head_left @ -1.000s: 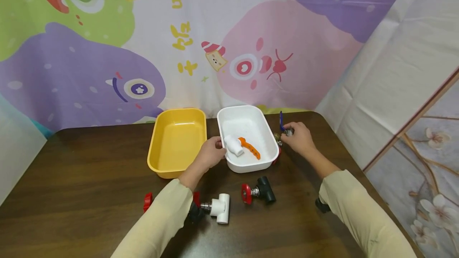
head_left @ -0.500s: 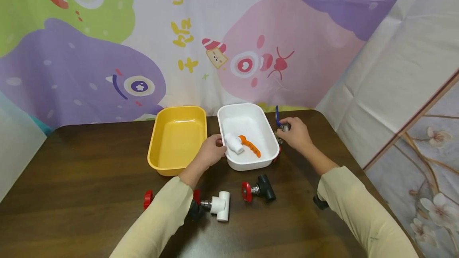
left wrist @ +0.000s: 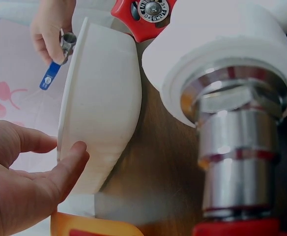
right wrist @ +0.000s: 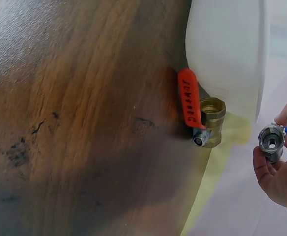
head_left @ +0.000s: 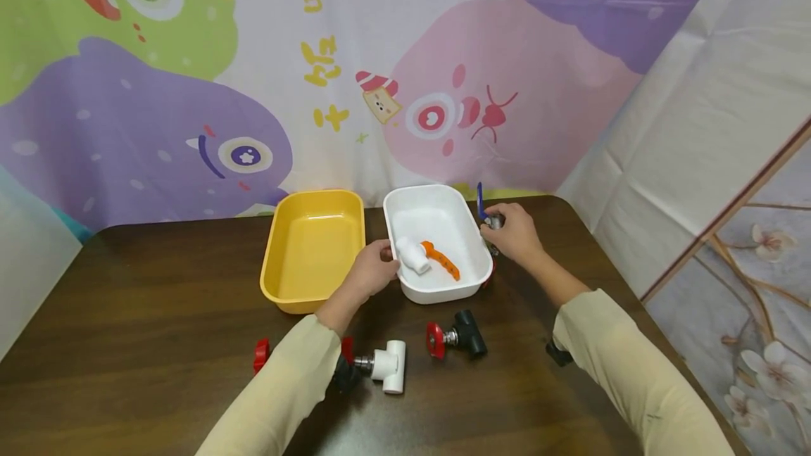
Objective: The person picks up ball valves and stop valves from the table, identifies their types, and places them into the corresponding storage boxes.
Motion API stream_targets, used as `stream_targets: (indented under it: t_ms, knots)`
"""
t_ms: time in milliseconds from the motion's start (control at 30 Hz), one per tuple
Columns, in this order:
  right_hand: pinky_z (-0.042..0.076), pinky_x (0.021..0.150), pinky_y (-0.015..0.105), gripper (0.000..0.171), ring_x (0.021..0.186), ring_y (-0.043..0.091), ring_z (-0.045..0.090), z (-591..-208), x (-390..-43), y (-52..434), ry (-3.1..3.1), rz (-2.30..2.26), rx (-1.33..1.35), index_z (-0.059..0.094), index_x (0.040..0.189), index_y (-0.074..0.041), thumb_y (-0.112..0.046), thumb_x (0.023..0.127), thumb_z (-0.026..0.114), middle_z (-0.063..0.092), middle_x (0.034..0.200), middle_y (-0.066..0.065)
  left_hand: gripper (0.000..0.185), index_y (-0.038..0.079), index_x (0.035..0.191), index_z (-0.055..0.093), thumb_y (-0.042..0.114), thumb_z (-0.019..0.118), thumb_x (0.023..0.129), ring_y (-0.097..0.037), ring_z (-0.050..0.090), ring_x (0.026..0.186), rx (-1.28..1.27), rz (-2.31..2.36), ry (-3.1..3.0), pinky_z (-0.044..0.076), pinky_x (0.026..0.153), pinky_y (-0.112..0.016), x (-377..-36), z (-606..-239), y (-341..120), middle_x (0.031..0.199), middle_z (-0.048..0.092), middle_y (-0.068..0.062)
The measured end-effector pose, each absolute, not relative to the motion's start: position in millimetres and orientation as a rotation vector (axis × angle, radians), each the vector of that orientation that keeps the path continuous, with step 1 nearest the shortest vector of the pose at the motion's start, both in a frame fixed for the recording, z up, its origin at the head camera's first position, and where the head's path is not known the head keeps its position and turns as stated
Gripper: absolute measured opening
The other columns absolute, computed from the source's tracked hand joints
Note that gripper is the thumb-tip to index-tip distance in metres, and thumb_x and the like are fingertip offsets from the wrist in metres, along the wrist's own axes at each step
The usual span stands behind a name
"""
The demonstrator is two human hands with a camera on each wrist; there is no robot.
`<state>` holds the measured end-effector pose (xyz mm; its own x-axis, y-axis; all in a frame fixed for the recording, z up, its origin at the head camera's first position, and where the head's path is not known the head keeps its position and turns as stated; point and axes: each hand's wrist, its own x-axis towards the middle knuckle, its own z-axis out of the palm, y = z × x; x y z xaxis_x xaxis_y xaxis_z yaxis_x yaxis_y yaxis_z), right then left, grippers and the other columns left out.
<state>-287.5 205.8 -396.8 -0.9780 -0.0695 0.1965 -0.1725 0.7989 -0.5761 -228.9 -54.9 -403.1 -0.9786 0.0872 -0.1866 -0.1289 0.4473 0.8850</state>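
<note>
one red handwheel (head_left: 261,355) showed farthest left on the dark brown surface (head_left: 158,315), the rest of it hidden by the left sleeve (head_left: 285,378). next came a yellow tray (head_left: 317,259), standing at the back near the printed cloth (head_left: 355,153), while nearer the front a dark fitting (head_left: 345,376) poked out from behind that same sleeve. close by it lay a white tee valve (head_left: 389,368), its chrome neck pointing left. the left hand (head_left: 367,269) reached in between the two trays, thumb and finger pinching the left wall of the white tray (head_left: 446,294), one on each side of the rim. in that tray, toward the front left, a white fitting (head_left: 412,257) and an orange lever (head_left: 441,261) lay touching. in front of it was a black tee valve (head_left: 469,333), its red wheel turned left. just beside the right wall sat a brass valve (right wrist: 213,124) with a red lever; whether it touched the tray could not be told. there too the right hand (head_left: 514,236) had its fingers clamped on a steel valve (head_left: 496,221), held up beside the right rim, its blue lever (head_left: 479,201) upright. a black piece (head_left: 559,354) showed beside the right sleeve (head_left: 633,371).
</note>
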Motion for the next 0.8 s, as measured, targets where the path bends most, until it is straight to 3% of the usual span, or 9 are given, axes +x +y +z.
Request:
stream_targets:
  t_ms: [500, 800]
  knots:
    - [0.050, 0.083, 0.044, 0.039, 0.102, 0.033, 0.053, -395.3, -289.2, 192.8, -2.835, 0.974, 0.211, 0.062, 0.115, 0.000, -0.020, 0.082, 0.064, 0.055, 0.120, 0.021, 0.047, -0.006, 0.134, 0.043, 0.006, 0.055, 0.090, -0.025, 0.061, 0.092, -0.028, 1.592, 2.474, 0.056, 0.080, -0.031, -229.0, -404.1, -55.7, 0.115, 0.057, -0.020]
    - [0.048, 0.088, 0.044, 0.038, 0.105, 0.032, 0.053, -394.1, -291.0, 184.9, -2.833, 0.986, 0.222, 0.063, 0.115, -0.001, -0.020, 0.081, 0.065, 0.055, 0.119, 0.020, 0.046, -0.006, 0.133, 0.044, 0.006, 0.055, 0.090, -0.025, 0.062, 0.090, -0.017, 1.592, 2.481, 0.057, 0.078, -0.031, -228.5, -403.6, -55.8, 0.114, 0.058, -0.020]
